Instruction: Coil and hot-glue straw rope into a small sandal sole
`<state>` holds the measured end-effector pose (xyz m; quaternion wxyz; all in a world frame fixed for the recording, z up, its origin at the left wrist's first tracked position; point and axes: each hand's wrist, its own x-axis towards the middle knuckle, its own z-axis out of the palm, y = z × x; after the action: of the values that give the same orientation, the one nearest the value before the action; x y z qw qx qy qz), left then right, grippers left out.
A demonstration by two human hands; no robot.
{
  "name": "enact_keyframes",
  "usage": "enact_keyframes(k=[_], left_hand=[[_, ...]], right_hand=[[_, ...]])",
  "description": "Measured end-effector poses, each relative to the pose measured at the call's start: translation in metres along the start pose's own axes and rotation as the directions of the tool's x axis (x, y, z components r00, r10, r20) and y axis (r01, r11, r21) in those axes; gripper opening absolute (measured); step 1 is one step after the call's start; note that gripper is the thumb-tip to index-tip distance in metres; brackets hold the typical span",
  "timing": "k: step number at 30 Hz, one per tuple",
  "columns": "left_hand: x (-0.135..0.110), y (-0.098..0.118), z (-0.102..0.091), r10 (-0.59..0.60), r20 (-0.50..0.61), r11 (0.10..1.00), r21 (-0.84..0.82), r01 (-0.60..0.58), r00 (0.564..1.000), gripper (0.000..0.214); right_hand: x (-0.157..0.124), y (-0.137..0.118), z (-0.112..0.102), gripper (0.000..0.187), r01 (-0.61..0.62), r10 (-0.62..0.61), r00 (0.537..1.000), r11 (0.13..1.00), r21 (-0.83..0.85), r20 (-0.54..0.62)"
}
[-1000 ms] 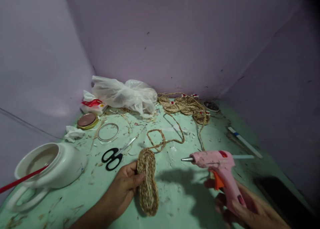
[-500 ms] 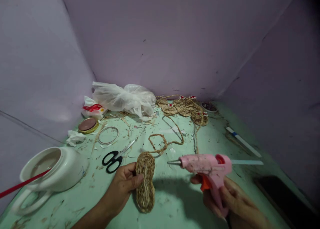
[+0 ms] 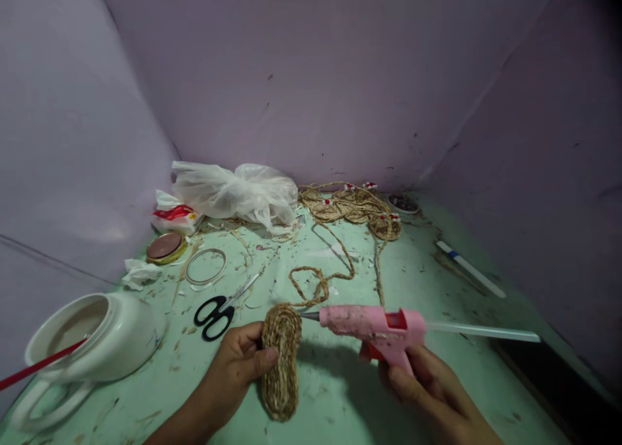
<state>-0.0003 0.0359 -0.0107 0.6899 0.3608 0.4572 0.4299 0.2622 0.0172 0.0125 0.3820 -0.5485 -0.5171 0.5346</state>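
My left hand (image 3: 243,361) grips a long oval coil of braided straw rope (image 3: 282,374) by its left side, thumb on the front face. From the coil's top a loose length of braided rope (image 3: 347,254) trails back over the table. In my right hand (image 3: 427,383) is a pink hot glue gun (image 3: 374,325), fingers wrapped round its handle. Its metal nozzle points left and reaches the coil's upper right edge; whether it touches cannot be made out. A clear glue stick (image 3: 486,330) sticks out of the gun's back.
Black-handled scissors (image 3: 221,312) lie left of the coil, near a ring (image 3: 206,266). A white mug-like pot (image 3: 121,335) with a red stick stands at left. Behind are a plastic bag (image 3: 233,192) and woven coils with red-white trim (image 3: 359,208). A dark flat object (image 3: 549,387) lies at right.
My right hand has brought the glue gun leftward, so its nozzle is now at the coil's upper right edge. The left hand still holds the coil, nearly in place.
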Motion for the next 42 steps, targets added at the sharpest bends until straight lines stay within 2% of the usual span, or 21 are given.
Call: enact_keyframes(k=[6, 9, 19, 26, 34, 39, 42], left_hand=[[0.000, -0.001, -0.001, 0.016, 0.010, 1.000, 0.007, -0.016, 1.000, 0.036], [0.001, -0.002, -0.002, 0.007, 0.037, 1.000, 0.025, -0.008, 0.999, 0.039], [-0.005, 0.006, 0.007, 0.000, -0.031, 0.999, 0.032, 0.001, 1.000, 0.040], [-0.004, 0.005, 0.006, -0.009, -0.017, 0.999, 0.048, 0.009, 1.000, 0.041], [-0.003, 0.002, 0.003, 0.000, 0.003, 0.999, 0.051, 0.000, 1.000, 0.040], [0.000, -0.001, -0.003, -0.005, 0.064, 0.999, 0.050, 0.002, 0.998, 0.041], [0.001, 0.000, -0.003, 0.005, 0.049, 1.000, 0.020, -0.006, 0.999, 0.040]], right_hand=[[-0.001, 0.002, 0.005, 0.035, -0.019, 0.025, 0.998, 0.995, 0.093, -0.063], [-0.002, 0.002, 0.005, 0.038, -0.035, 0.040, 0.997, 0.996, 0.088, -0.061], [-0.002, 0.005, 0.004, 0.037, -0.003, 0.005, 0.999, 1.000, 0.028, -0.042], [-0.004, 0.005, 0.008, 0.035, -0.046, 0.055, 0.997, 0.990, 0.136, -0.060], [-0.004, 0.006, 0.011, 0.034, -0.025, 0.033, 0.998, 0.991, 0.131, -0.057], [-0.004, 0.007, 0.010, 0.034, -0.031, 0.044, 0.996, 0.987, 0.161, -0.079], [-0.003, 0.007, 0.009, 0.034, -0.028, 0.038, 0.997, 0.987, 0.158, -0.061]])
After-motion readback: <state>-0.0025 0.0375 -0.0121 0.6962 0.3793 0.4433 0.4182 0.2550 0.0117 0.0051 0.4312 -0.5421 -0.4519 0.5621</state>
